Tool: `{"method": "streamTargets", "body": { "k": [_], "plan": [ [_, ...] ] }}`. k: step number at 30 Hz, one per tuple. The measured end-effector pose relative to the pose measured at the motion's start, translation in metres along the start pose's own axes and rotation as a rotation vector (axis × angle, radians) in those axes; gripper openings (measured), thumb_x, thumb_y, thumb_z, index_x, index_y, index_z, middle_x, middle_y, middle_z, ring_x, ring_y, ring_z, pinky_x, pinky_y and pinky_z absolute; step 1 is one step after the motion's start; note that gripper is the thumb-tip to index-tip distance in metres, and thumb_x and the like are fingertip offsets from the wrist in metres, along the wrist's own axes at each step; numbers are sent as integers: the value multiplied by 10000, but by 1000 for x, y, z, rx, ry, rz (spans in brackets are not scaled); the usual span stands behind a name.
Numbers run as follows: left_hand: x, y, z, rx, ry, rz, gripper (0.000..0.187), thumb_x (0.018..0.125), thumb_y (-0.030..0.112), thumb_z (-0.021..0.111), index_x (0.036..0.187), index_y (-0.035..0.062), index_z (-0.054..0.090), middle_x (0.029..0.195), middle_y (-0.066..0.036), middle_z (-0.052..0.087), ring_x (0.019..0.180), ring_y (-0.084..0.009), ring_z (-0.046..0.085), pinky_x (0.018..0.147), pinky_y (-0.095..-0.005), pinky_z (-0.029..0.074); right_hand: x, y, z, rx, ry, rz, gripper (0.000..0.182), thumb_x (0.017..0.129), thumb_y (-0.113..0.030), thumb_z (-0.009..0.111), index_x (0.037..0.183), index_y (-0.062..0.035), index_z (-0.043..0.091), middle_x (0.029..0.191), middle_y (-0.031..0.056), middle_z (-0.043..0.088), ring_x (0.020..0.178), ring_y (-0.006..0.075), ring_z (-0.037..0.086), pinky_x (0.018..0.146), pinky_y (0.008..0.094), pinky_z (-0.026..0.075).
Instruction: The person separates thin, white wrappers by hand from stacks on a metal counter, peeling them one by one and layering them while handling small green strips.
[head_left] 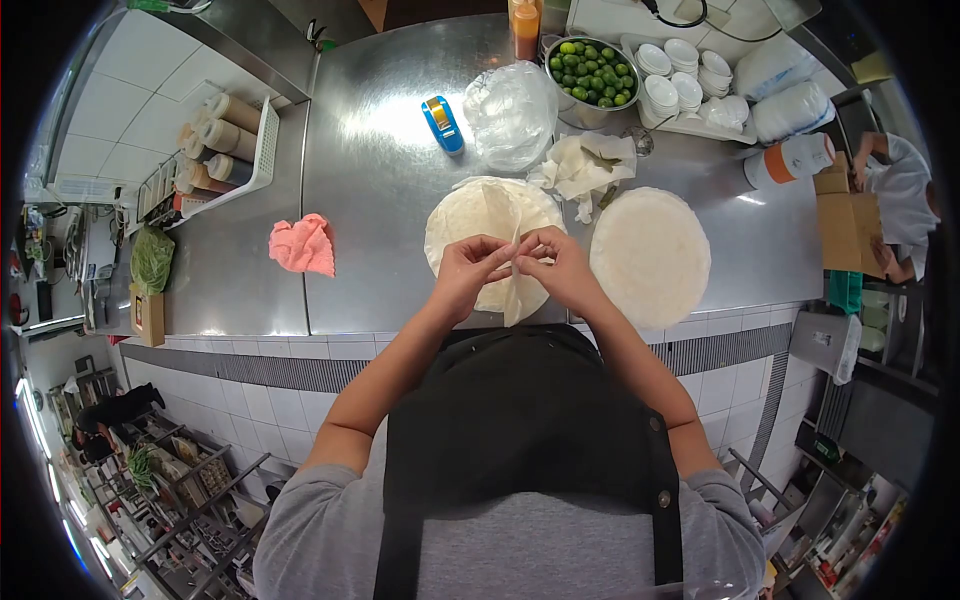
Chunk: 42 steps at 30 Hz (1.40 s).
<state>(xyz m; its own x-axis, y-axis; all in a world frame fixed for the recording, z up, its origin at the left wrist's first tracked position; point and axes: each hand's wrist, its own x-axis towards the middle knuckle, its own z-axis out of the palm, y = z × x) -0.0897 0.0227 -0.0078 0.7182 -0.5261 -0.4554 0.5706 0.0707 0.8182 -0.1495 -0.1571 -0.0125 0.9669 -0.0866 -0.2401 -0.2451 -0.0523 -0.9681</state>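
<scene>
Pale, thin round wrappers lie in a pile on the steel counter in front of me. A raised wrapper stands up as a fold along the pile's middle. My left hand pinches this fold from the left side, fingers closed. From the right, my right hand pinches it too, its fingertips close to those of the left. To the right lies a second round stack of the same pale wrappers, flat and untouched. Crumpled pale scraps sit just behind the two piles.
Behind stand a blue tape dispenser, a clear plastic bag, a bowl of limes and white cups. A pink cloth lies left, near a bottle basket. Another person is at far right.
</scene>
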Motion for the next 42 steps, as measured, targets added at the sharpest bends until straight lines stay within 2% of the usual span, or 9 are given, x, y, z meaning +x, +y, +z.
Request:
{"method": "streamTargets", "body": {
  "k": [5,10,20,28,32,35,38,40,42],
  "plan": [
    [3,-4,3,-16,31,11,179,961,175,692,1008,2,702,979,-60,711,905,-127,678,830,-323,591,6,19,0,-62,46,-27,159,824,-149,727,901,-23,668,1043,121,625,915,230,691,788,336,550],
    [4,-4,2,12,36,42,189,975,186,675,997,1,706,964,-52,712,887,-121,675,836,-331,592,9,15,-2,196,15,69,132,850,-147,707,867,-22,669,1045,124,655,888,211,686,789,335,548],
    [7,-6,2,40,52,53,194,980,198,668,987,8,705,934,-47,708,869,-114,673,830,-326,603,13,18,1,5,39,23,194,840,-176,762,843,-8,666,1048,116,651,864,191,685,740,326,549],
    [7,-6,-2,55,-57,81,204,886,134,775,1018,-4,703,964,-62,732,898,-128,687,839,-291,571,13,26,-3,165,-27,72,136,903,-104,688,948,12,633,1104,106,623,912,200,683,777,296,585],
    [9,-13,-11,-4,-28,1,191,900,130,758,1018,-9,702,984,-73,728,909,-139,689,862,-310,568,10,18,-4,222,-16,101,134,928,-115,662,946,9,613,1106,108,633,946,199,681,796,304,591],
    [13,-19,-17,-73,-9,-16,158,921,120,731,1006,-10,703,1001,-88,723,930,-150,688,882,-326,565,9,19,-4,289,-37,112,131,946,-124,638,912,-6,592,1085,97,643,968,189,675,813,311,588],
    [14,-21,-21,-120,-23,10,178,934,132,716,1017,-26,703,989,-79,721,905,-132,685,861,-296,566,6,24,-1,427,-18,145,106,985,-141,596,925,-56,573,1117,56,634,968,122,620,869,330,558],
    [14,-20,-21,-166,-38,7,166,946,130,700,1014,-22,703,1005,-88,715,913,-134,682,869,-303,569,6,26,0,504,-4,161,92,982,-147,602,942,-68,578,1127,52,635,985,121,615,892,339,548],
    [13,-19,-19,-102,5,-11,137,953,114,681,1002,-12,703,1014,-101,718,971,-187,685,922,-394,560,3,19,4,372,28,196,89,978,-149,615,958,-72,575,1115,42,636,991,118,611,909,322,538]
  ]
}}
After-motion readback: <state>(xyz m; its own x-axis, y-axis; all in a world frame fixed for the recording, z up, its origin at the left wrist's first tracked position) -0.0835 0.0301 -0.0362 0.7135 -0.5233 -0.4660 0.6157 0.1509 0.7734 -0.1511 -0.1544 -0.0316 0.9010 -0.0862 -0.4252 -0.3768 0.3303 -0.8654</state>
